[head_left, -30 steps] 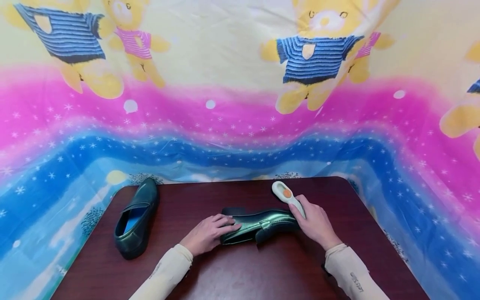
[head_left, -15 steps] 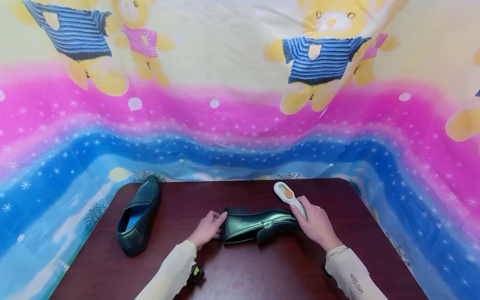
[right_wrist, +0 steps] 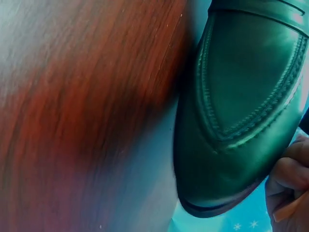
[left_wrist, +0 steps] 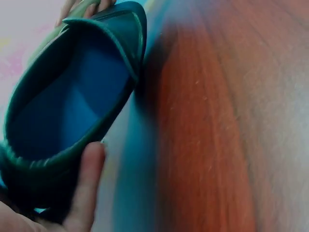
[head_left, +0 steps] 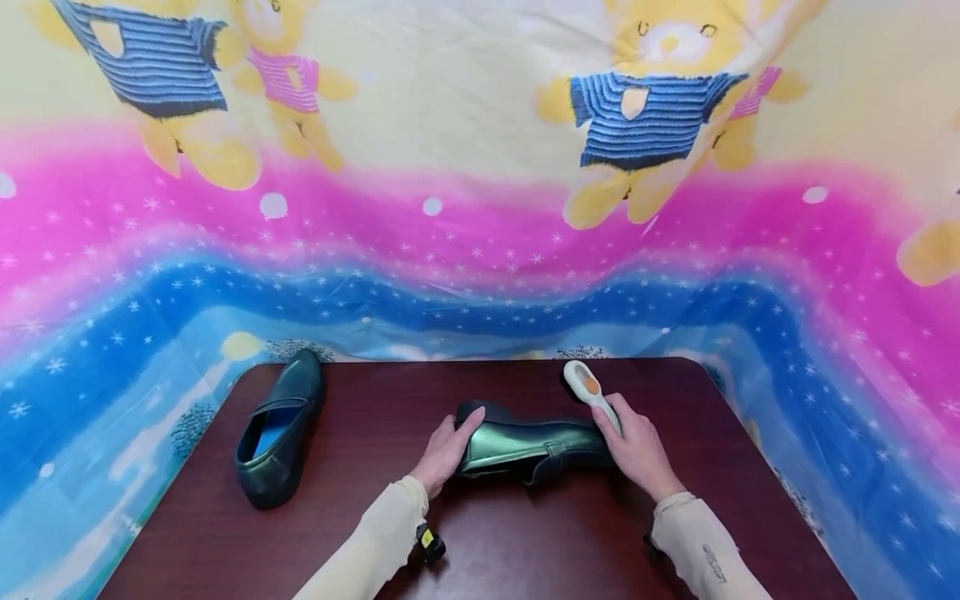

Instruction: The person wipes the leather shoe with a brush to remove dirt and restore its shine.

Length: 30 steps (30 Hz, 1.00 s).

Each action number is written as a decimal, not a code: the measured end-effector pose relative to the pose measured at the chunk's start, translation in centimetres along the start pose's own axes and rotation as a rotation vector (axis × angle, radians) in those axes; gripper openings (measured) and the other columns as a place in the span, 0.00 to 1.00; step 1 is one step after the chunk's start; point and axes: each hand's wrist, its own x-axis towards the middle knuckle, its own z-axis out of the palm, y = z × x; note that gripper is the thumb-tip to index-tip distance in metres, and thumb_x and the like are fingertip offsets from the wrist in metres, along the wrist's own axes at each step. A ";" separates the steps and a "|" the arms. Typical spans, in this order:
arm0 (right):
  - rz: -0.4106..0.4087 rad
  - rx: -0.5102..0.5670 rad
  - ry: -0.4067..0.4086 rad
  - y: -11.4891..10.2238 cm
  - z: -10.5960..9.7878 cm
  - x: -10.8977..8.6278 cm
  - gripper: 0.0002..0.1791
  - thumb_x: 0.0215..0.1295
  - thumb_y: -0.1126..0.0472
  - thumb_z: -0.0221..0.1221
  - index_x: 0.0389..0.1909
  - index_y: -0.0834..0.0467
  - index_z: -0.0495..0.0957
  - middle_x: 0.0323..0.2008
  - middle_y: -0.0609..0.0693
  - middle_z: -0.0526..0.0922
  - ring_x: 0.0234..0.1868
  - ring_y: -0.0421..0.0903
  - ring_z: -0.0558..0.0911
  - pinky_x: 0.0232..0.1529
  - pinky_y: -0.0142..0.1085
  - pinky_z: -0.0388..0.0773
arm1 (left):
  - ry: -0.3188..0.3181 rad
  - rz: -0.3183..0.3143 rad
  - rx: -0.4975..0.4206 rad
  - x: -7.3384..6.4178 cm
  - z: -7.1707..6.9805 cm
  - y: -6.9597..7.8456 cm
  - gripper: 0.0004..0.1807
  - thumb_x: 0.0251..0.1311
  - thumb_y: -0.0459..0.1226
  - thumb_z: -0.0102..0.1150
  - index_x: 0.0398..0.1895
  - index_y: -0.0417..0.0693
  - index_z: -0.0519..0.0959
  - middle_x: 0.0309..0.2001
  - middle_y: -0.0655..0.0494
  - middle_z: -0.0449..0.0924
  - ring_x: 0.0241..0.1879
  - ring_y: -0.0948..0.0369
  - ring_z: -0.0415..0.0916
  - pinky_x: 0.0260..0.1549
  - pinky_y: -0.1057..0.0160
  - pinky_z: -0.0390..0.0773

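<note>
A dark green loafer [head_left: 517, 442] lies on its side across the middle of the table, toe to the right. My left hand [head_left: 447, 450] grips it round the heel, thumb up by the sole. In the left wrist view a finger presses beside the opening of this loafer [left_wrist: 91, 121], whose insole is blue. My right hand [head_left: 641, 446] holds a white-handled brush [head_left: 583, 383] with an orange spot, beside the toe. Curled fingers [right_wrist: 289, 174] of that hand show in the right wrist view. The brush's bristles are mostly hidden.
A matching loafer [head_left: 281, 425] stands upright at the table's left, toe toward the back. The dark reddish table [head_left: 390, 392] ends at a patterned cloth [head_left: 465, 250] with bears and snowflakes, hung behind and at both sides.
My left hand came off the loafer's upper side, drew back, and now grips the heel. The loafer has shifted slightly right and its heel has tilted. The brush moved slightly right.
</note>
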 end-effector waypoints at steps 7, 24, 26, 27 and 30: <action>-0.050 0.007 -0.006 -2.5 1.7 0.1 0.13 0.82 0.48 0.51 0.51 0.53 0.74 0.23 0.45 0.70 0.23 0.42 0.69 0.29 0.36 0.67 | 0.209 0.080 0.006 1.1 0.6 0.5 0.51 0.62 0.73 0.53 0.67 0.39 0.65 0.60 0.37 0.75 0.57 0.47 0.76 0.48 0.49 0.84; -0.161 -0.105 -0.080 -10.1 8.0 -1.4 0.12 0.79 0.49 0.55 0.43 0.54 0.71 0.17 0.42 0.64 0.18 0.39 0.66 0.22 0.33 0.64 | 0.256 0.109 0.102 1.7 0.5 0.7 0.50 0.70 0.73 0.38 0.70 0.36 0.61 0.67 0.31 0.71 0.68 0.41 0.69 0.67 0.42 0.67; -0.172 -0.155 -0.072 -9.7 7.8 -1.3 0.12 0.79 0.49 0.55 0.42 0.54 0.70 0.16 0.42 0.63 0.17 0.39 0.65 0.20 0.34 0.62 | 0.243 0.102 0.092 1.7 0.3 0.9 0.54 0.69 0.74 0.37 0.76 0.35 0.56 0.74 0.32 0.63 0.75 0.41 0.62 0.72 0.41 0.62; -0.175 -0.181 -0.067 -9.4 7.6 -1.3 0.13 0.80 0.49 0.54 0.42 0.54 0.70 0.16 0.43 0.63 0.16 0.40 0.64 0.19 0.34 0.61 | 0.237 0.100 0.089 1.7 0.2 1.0 0.56 0.69 0.74 0.37 0.78 0.35 0.53 0.77 0.33 0.59 0.77 0.41 0.58 0.73 0.41 0.59; -0.170 -0.272 -0.024 -7.9 6.5 -1.0 0.13 0.79 0.49 0.54 0.42 0.55 0.70 0.15 0.44 0.63 0.14 0.41 0.63 0.16 0.36 0.59 | 0.223 0.109 0.095 1.7 0.0 1.3 0.56 0.68 0.74 0.37 0.78 0.36 0.54 0.77 0.34 0.60 0.77 0.42 0.59 0.73 0.41 0.60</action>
